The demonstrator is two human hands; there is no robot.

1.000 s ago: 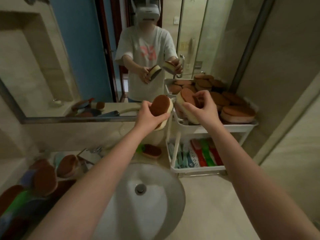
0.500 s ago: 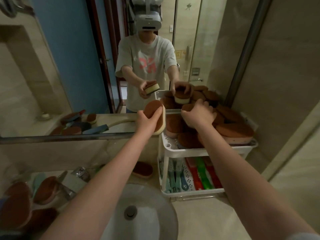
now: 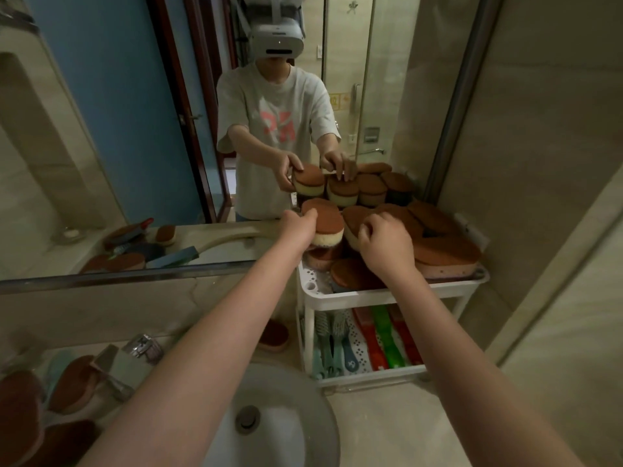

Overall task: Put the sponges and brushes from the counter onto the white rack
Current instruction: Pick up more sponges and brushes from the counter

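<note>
i saw the mirror (image 3: 141, 136) behind the rack (image 3: 387, 293), filling the wall to the rack's left, and the basin (image 3: 296, 429) in front of the rack and below it. the rack was white, two tiers, against the wall. its top tier was heaped with brown-topped sponges (image 3: 441, 251); its lower tier held brushes (image 3: 332, 345) lying side by side, teal at the left, red and green at the right. my left hand (image 3: 298, 227) was at the rack's top left corner, fingers curled around a sponge (image 3: 325, 224), brown face up, yellow side showing, resting on the pile. my right hand (image 3: 387, 246) was over the middle of the top tier, fingers bent down onto another sponge (image 3: 354, 219) just right of the first; i could not tell whether it gripped or only pressed it. left of the rack, by the tap (image 3: 143, 345), more sponges (image 3: 72, 382) lay on the counter, and one lay at the rack's foot (image 3: 274, 335).
</note>
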